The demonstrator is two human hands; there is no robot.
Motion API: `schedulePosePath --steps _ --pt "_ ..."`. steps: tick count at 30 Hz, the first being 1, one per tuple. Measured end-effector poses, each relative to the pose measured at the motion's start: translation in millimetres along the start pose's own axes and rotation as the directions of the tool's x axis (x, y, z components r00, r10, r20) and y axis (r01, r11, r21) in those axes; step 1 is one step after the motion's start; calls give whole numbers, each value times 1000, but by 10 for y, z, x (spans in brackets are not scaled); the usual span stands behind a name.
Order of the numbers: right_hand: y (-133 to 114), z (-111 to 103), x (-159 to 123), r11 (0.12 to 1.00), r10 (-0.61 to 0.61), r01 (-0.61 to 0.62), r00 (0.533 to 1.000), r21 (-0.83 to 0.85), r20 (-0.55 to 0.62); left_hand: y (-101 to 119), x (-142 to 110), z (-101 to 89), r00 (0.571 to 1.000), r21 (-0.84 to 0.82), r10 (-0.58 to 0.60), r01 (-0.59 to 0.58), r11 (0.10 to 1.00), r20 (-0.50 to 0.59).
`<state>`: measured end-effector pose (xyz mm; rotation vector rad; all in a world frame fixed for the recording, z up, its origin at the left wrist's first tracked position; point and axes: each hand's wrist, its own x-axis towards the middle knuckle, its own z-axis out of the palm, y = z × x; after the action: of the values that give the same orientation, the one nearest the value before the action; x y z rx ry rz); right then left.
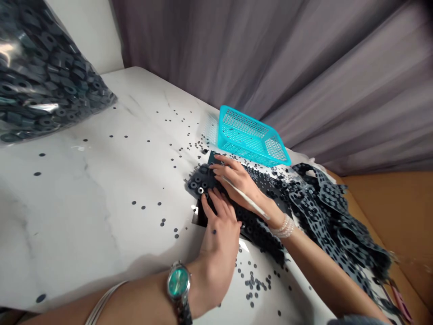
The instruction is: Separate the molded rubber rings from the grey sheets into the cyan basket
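Note:
A dark foam or rubber sheet of ring-shaped pieces (195, 184) lies on a flat black board (214, 159). My left hand (221, 221), wearing a watch, rests on it with fingers stretched and apart, tips pressing near its left end. Just beyond, my right hand (238, 180) reaches across the same sheet, fingers extended over its far edge. A thin white stick (248, 198) is tucked along this hand; its front end is hidden by the fingers. One ring near my left fingertips has a white rim.
A turquoise plastic basket (279, 149) stands behind the board. To the right lies a heap of perforated dark strips (331, 212), with pink-handled scissors (399, 300) near it. A clear bag of rubber rings (50, 85) is at left. Small black discs (255, 284) are scattered on the white table (101, 198).

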<state>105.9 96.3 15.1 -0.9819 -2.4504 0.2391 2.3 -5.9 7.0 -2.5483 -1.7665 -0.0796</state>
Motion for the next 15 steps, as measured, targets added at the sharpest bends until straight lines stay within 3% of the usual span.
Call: schedulePosePath --steps 3,5,10,15 --pt "124 -83 54 988 146 -134 972 76 -184 0 0 17 1000 -6 -11 11 1000 -12" --pt "186 -122 58 973 226 -208 952 104 -207 -2 6 23 1000 11 -9 9 1000 -4" --pt "136 -41 22 978 186 -183 982 99 -22 -5 25 11 1000 67 12 -12 998 11" --pt "2 45 39 982 114 -120 992 146 47 -1 23 11 1000 99 7 -8 995 8"
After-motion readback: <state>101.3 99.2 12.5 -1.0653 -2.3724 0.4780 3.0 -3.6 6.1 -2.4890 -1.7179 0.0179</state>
